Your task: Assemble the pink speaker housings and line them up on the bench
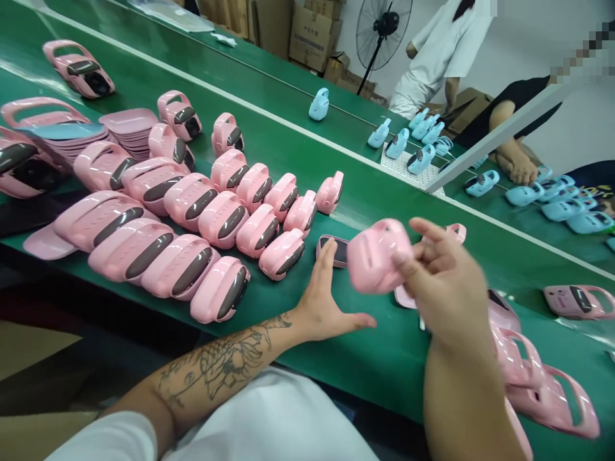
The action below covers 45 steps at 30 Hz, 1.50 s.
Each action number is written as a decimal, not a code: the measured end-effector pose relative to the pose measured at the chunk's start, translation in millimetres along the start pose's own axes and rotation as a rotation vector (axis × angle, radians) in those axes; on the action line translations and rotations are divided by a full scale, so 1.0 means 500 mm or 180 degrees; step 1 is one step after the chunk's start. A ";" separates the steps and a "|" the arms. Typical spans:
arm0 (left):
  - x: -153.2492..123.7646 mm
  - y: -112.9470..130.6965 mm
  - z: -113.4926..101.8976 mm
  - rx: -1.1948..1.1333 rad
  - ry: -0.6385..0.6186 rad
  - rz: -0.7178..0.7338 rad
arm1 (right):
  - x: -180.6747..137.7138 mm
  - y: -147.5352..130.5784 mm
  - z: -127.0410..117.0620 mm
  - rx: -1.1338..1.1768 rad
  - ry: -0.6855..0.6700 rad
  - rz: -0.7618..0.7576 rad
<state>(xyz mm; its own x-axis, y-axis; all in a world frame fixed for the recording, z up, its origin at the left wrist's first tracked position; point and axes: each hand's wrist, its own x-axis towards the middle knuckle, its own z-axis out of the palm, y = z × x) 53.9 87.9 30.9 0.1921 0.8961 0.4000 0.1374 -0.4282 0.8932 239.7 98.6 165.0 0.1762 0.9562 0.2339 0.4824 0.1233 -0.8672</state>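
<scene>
My right hand (446, 282) pinches a glossy pink plastic casing (377, 256) and holds it above the green work surface. The casing has a slot in its face and is slightly blurred. Just left of it my left hand (323, 304) is open, thumb and fingers spread, holding nothing. Behind the left fingertips is a small pink-rimmed part with a dark panel (340, 251); the fingers partly cover it, and I cannot tell if they touch it. To the left stand several rows of pink handled casings (221, 221) with dark glossy panels.
Flat pink plates (129, 125) are stacked at the left. Pink handled shells (548, 397) lie at the right, near a pink unit (579, 301). Across a pale rail, blue casings (423, 159) stand by other people. A fan (385, 24) and cartons (314, 35) are behind.
</scene>
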 end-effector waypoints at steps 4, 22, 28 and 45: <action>-0.026 0.029 -0.035 -0.0298 -0.0178 -0.0650 | -0.067 -0.015 0.045 0.0355 -0.0743 0.0430; -0.141 0.018 -0.168 -0.3629 -0.1038 -0.2495 | 0.155 0.155 0.162 -0.2105 -0.1127 -0.0529; -0.145 0.015 -0.177 -0.4069 -0.1473 -0.2732 | 0.117 0.116 0.116 -0.1900 -0.0632 -0.0460; -0.089 0.048 -0.127 -0.3918 -0.1075 -0.3806 | -0.197 0.091 0.122 -0.0712 -0.0453 -0.2127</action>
<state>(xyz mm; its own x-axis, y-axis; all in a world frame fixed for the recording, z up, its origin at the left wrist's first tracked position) -13.1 45.3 47.9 0.7425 0.4951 -0.4512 -0.3803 0.8660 0.3245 191.8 26.5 75.8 -0.3245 0.7225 0.6105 0.6150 0.6516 -0.4441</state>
